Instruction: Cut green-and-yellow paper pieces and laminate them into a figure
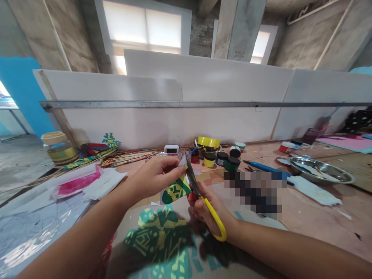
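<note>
Currently in left grip: left hand (158, 170), thumb and fingers pinched together on a green-and-yellow patterned paper piece (174, 191); the piece hangs below the fingertips.
Currently in right grip: right hand (210, 203), fingers wrapped around the yellow handles of the scissors (216, 221); blades point up and away, against the right edge of the piece. Blade gap: cannot be told.
Directly below the grip: a larger green-and-yellow painted design (161, 236), partly in the shadow of the hands.
Left of the grip: pink-stained paper (78, 183); nearer, a glossy clear sheet (37, 236) over line drawings.
Right of the grip: a blue-handled tool (266, 167), then a crumpled white cloth (316, 190) and a metal bowl (347, 176).
Just beyond the grip: a small white device (171, 150) with a dark display; slightly right, dark-lidded paint jars (209, 160) and a yellow ring-shaped item (208, 142).
Beyond and left: a bundle of thin sticks (133, 155); farther left, a lidded jar (60, 150).
Farthest from the grip: white panels (226, 122) crossed by a metal rail (217, 104); behind them, a bright window (162, 29).
</note>
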`<action>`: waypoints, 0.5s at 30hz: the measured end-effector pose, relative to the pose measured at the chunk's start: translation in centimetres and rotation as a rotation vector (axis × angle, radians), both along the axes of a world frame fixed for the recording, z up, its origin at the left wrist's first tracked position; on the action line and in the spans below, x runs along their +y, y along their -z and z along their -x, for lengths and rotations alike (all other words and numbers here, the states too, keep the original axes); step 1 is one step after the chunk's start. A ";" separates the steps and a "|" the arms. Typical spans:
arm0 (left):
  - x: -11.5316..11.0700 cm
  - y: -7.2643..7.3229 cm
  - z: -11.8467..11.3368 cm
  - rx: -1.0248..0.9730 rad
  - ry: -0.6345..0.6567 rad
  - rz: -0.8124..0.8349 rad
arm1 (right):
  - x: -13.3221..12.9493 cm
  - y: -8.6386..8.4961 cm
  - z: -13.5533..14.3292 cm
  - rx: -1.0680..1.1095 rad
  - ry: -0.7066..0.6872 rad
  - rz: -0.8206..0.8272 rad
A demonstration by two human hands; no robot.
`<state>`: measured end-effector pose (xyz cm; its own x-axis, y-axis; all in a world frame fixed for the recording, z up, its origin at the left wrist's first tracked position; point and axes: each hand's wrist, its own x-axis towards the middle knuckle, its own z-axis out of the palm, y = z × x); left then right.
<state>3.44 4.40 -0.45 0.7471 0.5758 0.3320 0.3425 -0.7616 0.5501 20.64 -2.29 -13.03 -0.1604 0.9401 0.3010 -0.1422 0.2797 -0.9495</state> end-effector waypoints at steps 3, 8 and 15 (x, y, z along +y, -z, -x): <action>-0.1 -0.1 0.0 0.012 -0.002 -0.003 | 0.0 0.2 0.0 -0.002 0.003 0.005; 0.0 -0.5 0.3 0.011 -0.011 -0.009 | -0.2 -0.3 0.1 0.010 0.004 0.039; 0.3 -1.7 1.6 -0.044 -0.170 0.167 | -0.4 -0.7 0.4 0.062 -0.019 0.052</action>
